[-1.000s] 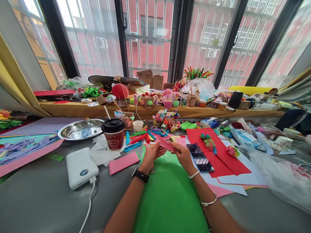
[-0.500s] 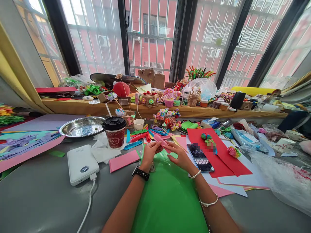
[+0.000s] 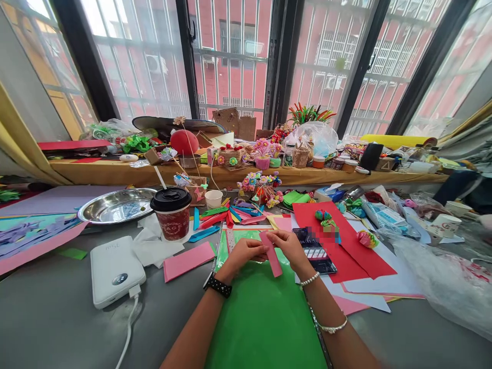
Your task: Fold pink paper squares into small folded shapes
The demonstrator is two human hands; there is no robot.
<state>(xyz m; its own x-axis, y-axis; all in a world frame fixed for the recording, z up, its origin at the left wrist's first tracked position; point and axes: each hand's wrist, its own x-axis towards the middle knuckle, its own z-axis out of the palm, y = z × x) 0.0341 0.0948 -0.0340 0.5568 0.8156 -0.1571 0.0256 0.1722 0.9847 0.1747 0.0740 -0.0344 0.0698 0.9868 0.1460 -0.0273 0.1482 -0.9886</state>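
A narrow pink paper strip (image 3: 274,262) is held between my two hands over a glossy green sheet (image 3: 265,318). My left hand (image 3: 246,252), with a dark dotted watch band at the wrist, pinches the strip's left edge. At the upper right end, the fingers of my right hand (image 3: 287,247) close on the same strip; a beaded bracelet circles that wrist. Left of my hands lies a stack of pink paper (image 3: 189,260). Folded blue, red and green strips (image 3: 215,219) are heaped just beyond.
To the left stand a white power bank (image 3: 115,271) with its cable, a lidded coffee cup (image 3: 171,215) and a metal plate (image 3: 86,212). On the right, a phone (image 3: 321,256) lies beside red paper (image 3: 355,251). Crafts crowd the window ledge (image 3: 230,177).
The pink strip has turned from slanting away from me to pointing down toward me. My right hand has shifted to its upper end. The whole view has swung slightly.
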